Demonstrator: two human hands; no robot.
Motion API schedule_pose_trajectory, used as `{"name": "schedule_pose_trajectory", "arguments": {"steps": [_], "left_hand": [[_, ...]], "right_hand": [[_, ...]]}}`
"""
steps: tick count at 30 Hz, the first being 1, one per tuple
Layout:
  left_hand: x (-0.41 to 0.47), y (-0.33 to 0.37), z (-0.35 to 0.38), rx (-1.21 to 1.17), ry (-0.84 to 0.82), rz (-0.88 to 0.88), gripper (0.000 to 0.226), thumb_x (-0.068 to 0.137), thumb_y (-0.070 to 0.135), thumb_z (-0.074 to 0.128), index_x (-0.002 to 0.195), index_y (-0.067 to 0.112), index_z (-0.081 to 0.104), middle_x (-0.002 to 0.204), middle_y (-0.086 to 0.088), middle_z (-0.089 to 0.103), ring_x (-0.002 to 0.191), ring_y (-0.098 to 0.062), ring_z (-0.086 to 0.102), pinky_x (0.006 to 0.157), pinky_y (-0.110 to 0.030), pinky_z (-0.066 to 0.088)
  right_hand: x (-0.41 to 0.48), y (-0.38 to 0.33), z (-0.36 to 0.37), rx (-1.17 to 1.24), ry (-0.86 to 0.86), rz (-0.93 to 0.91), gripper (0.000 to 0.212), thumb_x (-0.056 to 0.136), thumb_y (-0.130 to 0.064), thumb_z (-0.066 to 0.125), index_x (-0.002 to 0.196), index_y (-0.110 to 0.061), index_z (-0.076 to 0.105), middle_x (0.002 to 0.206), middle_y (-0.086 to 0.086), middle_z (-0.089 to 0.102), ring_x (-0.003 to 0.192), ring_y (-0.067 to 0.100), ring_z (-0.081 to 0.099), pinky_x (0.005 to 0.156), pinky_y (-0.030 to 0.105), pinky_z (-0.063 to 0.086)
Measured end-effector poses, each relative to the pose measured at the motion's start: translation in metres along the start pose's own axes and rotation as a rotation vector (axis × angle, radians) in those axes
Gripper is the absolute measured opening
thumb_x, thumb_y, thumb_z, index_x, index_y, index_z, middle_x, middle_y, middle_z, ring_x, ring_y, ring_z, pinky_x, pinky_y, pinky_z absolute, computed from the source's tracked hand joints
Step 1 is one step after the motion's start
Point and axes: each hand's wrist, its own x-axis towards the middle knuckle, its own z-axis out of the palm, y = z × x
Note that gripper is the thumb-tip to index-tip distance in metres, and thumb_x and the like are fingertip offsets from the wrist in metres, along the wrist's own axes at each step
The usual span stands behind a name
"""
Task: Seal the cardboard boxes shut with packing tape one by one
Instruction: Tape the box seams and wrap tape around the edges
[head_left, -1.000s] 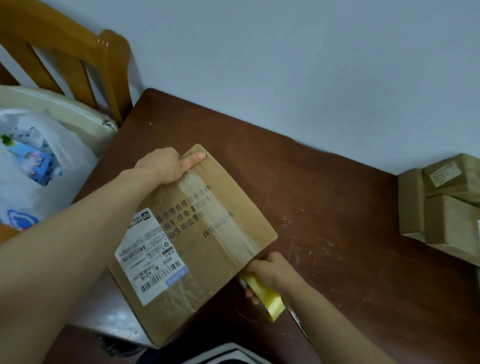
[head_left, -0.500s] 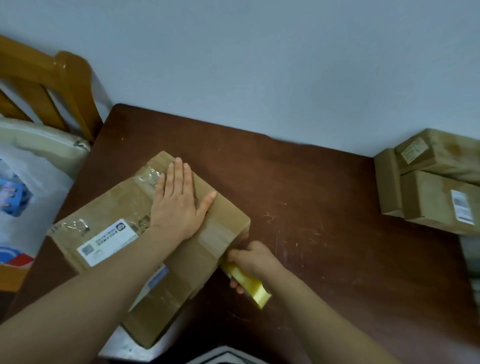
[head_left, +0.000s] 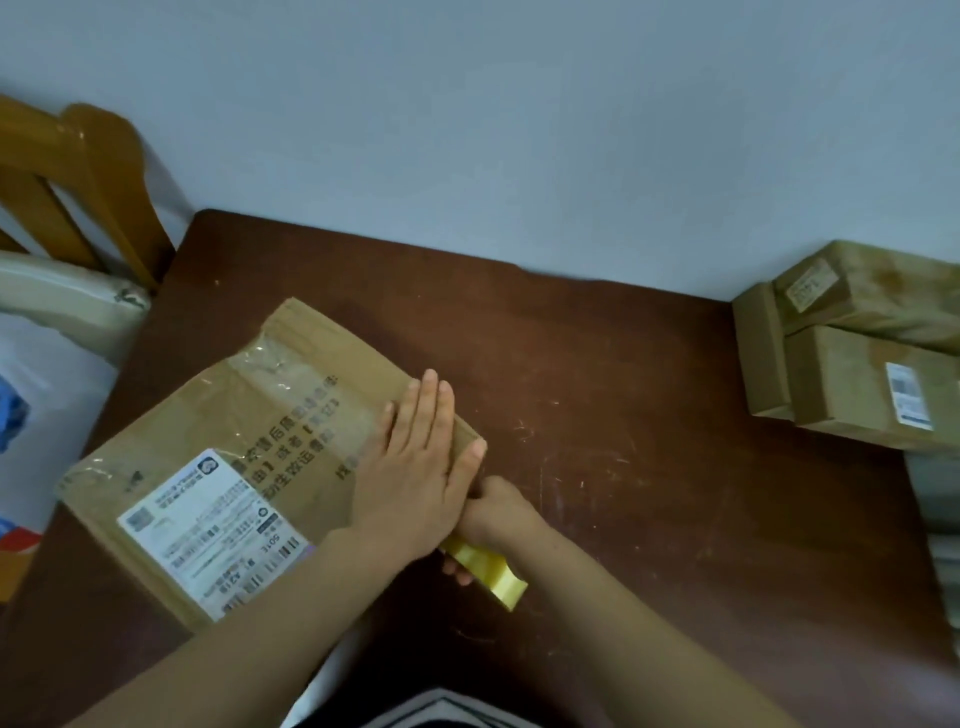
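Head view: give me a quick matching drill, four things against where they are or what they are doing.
Column one:
1 left hand
2 right hand
3 small boxes
4 chair

Column two:
A grips the tape roll
B left of the table
C flat on the big box
D stacked at the table's right side

Pairs: 1-C, 2-A, 3-D, 4-B.
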Motion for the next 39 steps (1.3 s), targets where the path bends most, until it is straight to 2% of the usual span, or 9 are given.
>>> {"name": "schedule_pose_trajectory", "arguments": {"steps": [5,11,17,26,29,33,35,37,39], "left_hand": [[0.006,-0.013,-0.012,-0.087,-0.116,0.062,0.08,0.08,0.07,-0.017,0.142,0.019,-0.025,0.154,0.001,-0.029,0.133,-0.004,-0.039,0.105,-0.018,-0.029],[0.039,-0.085,-0.031,0.217,0.017,-0.183,0.088,0.086,0.067,-0.004,0.15,0.007,-0.013,0.159,-0.012,-0.016,0.146,-0.02,-0.017,0.117,-0.034,-0.013],[0.048,-0.111,-0.04,0.27,0.17,-0.113,0.085,0.089,0.069,-0.006,0.15,0.01,-0.009,0.156,-0.007,-0.019,0.143,-0.015,-0.019,0.113,-0.029,-0.022],[0.061,-0.135,-0.046,0.281,0.152,-0.327,0.087,0.09,0.067,0.003,0.152,0.006,0.004,0.146,-0.026,0.035,0.132,-0.039,0.035,0.107,-0.047,0.024],[0.062,-0.136,-0.063,0.251,0.097,-0.324,0.094,0.084,0.075,0.014,0.152,0.01,0.005,0.142,-0.026,0.04,0.125,-0.041,0.043,0.1,-0.048,0.035],[0.052,-0.147,-0.091,0.159,0.01,-0.554,0.111,0.057,0.096,0.019,0.114,0.007,0.05,0.103,-0.019,0.061,0.086,-0.033,0.059,0.072,-0.04,0.048],[0.048,-0.144,-0.092,0.126,-0.028,-0.558,0.096,0.054,0.095,0.022,0.081,0.01,0.055,0.074,-0.011,0.057,0.064,-0.025,0.053,0.056,-0.032,0.04],[0.047,-0.143,-0.089,0.041,-0.028,-0.562,0.086,0.061,0.092,0.035,0.072,0.01,0.058,0.069,-0.01,0.059,0.061,-0.026,0.056,0.053,-0.03,0.04],[0.045,-0.15,-0.089,-0.04,-0.04,-0.609,0.081,0.066,0.087,0.044,0.073,0.008,0.061,0.069,-0.011,0.06,0.063,-0.027,0.058,0.057,-0.031,0.044]], "right_hand": [[-0.002,0.002,-0.001,0.0,-0.012,0.015,0.03,0.069,-0.035,0.054,0.084,-0.011,0.062,0.058,0.011,0.069,0.054,0.029,0.068,0.05,0.032,0.053],[0.0,-0.002,-0.002,-0.03,-0.01,0.034,0.022,0.075,-0.03,0.057,0.088,-0.013,0.055,0.057,0.009,0.069,0.053,0.027,0.068,0.054,0.033,0.054],[-0.003,-0.005,-0.004,-0.052,-0.04,0.044,0.019,0.079,-0.026,0.056,0.09,-0.01,0.054,0.057,0.009,0.069,0.05,0.025,0.066,0.055,0.034,0.054],[-0.002,-0.01,-0.001,-0.032,0.024,0.043,0.021,0.079,-0.028,0.06,0.089,-0.01,0.057,0.061,0.008,0.071,0.061,0.029,0.071,0.068,0.041,0.06],[-0.007,-0.009,-0.004,-0.032,0.114,0.019,0.051,0.069,-0.034,0.069,0.107,-0.004,0.053,0.09,0.009,0.071,0.057,0.025,0.071,0.067,0.044,0.06],[-0.009,-0.016,-0.007,-0.116,0.158,-0.101,0.11,0.07,-0.029,0.073,0.147,-0.045,-0.003,0.127,0.003,0.051,0.04,-0.01,0.056,0.035,0.01,0.042],[-0.012,-0.021,-0.007,-0.113,0.154,-0.187,0.104,0.067,-0.02,0.076,0.146,-0.044,0.012,0.116,-0.003,0.055,0.062,-0.002,0.067,0.052,0.016,0.053],[-0.021,-0.027,-0.01,-0.196,0.206,-0.219,0.085,0.06,-0.018,0.08,0.134,-0.03,0.04,0.116,-0.003,0.061,0.101,0.017,0.065,0.085,0.038,0.055],[-0.038,-0.043,-0.018,-0.348,0.2,-0.208,0.074,0.054,-0.022,0.082,0.121,-0.022,0.05,0.113,-0.001,0.063,0.106,0.022,0.059,0.091,0.044,0.051]]}}
